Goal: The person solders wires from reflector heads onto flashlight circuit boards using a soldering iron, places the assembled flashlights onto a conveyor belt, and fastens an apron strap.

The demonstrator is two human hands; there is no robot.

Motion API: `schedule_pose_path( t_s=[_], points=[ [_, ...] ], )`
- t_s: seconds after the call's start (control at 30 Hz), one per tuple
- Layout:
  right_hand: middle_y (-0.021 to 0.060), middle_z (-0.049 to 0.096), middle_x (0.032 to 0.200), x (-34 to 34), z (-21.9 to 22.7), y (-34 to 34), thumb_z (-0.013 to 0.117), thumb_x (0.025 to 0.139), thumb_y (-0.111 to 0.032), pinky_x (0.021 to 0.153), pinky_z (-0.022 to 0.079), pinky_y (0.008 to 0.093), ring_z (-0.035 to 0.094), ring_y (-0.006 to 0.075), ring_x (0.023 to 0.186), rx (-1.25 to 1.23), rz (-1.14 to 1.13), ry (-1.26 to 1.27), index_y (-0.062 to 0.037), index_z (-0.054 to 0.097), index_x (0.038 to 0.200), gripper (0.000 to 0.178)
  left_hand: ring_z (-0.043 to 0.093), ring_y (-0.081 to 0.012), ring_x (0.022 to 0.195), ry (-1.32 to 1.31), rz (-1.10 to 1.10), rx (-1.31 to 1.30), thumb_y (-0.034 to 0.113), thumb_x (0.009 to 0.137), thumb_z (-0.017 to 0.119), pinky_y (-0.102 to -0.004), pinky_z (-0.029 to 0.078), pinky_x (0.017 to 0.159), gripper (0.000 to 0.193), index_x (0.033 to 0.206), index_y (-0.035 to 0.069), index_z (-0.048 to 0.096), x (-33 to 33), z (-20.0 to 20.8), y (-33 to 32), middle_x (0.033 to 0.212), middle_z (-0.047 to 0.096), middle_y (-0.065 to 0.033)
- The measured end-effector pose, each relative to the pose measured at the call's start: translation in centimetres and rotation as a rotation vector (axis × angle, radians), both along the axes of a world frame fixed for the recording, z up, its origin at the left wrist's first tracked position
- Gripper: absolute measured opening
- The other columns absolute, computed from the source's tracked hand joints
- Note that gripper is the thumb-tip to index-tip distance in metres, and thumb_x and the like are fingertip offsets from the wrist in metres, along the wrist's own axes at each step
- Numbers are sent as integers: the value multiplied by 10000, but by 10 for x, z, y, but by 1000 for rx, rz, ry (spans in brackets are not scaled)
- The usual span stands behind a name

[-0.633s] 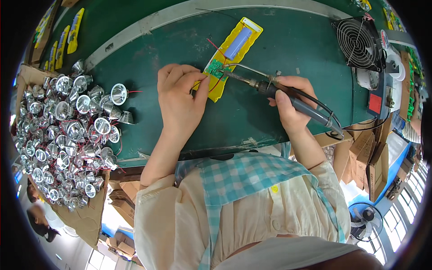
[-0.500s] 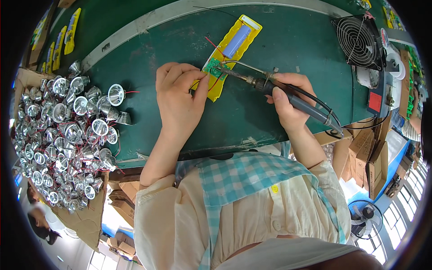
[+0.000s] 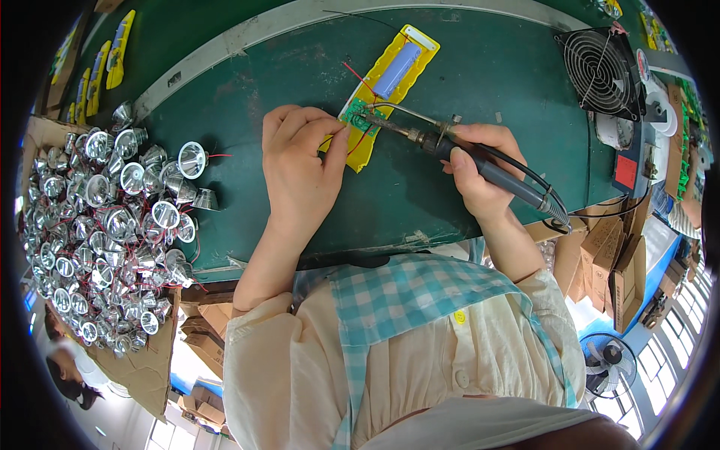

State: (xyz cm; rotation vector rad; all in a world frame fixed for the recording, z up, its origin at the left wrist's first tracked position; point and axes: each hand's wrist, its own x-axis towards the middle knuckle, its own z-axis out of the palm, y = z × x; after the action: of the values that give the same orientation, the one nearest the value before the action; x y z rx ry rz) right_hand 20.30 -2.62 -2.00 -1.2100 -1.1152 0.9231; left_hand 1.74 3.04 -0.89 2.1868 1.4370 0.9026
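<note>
A long yellow plastic case (image 3: 409,56) lies on the green bench (image 3: 480,82), holding a blue cylindrical cell (image 3: 396,69) and a small green circuit board (image 3: 360,118) with red wires. My left hand (image 3: 300,169) rests on the case's near end, fingertips pinching a wire at the board. My right hand (image 3: 480,176) grips a black-handled soldering iron (image 3: 450,146) whose metal tip touches the green board from the right.
A heap of several shiny silver reflector cups (image 3: 105,225) with red wires fills the left side. A black desk fan (image 3: 600,71) stands at the far right, beside a red-and-white unit (image 3: 626,169). Yellow cases (image 3: 112,49) lie at far left. Cardboard boxes (image 3: 615,255) sit below the bench.
Both hands stayed at the yellow case; the iron's tip has shifted slightly along the green board. Nothing was picked up or let go.
</note>
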Motion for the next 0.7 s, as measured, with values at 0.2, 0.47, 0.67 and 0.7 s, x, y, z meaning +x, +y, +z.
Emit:
schedule_pose_path(
  t_s=[0.2, 0.47, 0.67, 0.7],
  points=[
    [73, 542, 723, 3, -2, -1, 575, 674, -21, 533, 443, 196, 517, 85, 560, 28, -16, 113, 2, 488, 871, 217, 456, -235, 761, 9, -14, 8, 7, 603, 597, -306, 383, 650, 65, 656, 18, 563, 0, 1, -1, 716, 531, -50],
    [69, 536, 697, 4, -1, -1, 576, 677, -28, 528, 438, 194, 514, 84, 558, 0, -12, 109, -5, 491, 870, 211, 456, -233, 759, 21, -13, 9, 9, 608, 593, -305, 383, 648, 59, 658, 21, 565, 0, 1, 0, 716, 530, -45],
    [71, 537, 702, 6, 0, -3, 575, 679, -27, 525, 440, 196, 516, 87, 557, 21, -1, 132, 0, 488, 868, 210, 456, -232, 757, 18, -8, 3, 12, 610, 590, -303, 384, 647, 54, 658, 23, 567, 1, 2, -2, 712, 531, -45],
    [71, 537, 702, 6, 0, -3, 575, 679, -27, 525, 440, 196, 516, 87, 557, 24, -2, 133, 0, 488, 868, 210, 456, -232, 757, 19, -8, 6, 12, 610, 590, -303, 384, 647, 54, 658, 23, 567, 1, 2, -2, 712, 531, -45]
  ],
)
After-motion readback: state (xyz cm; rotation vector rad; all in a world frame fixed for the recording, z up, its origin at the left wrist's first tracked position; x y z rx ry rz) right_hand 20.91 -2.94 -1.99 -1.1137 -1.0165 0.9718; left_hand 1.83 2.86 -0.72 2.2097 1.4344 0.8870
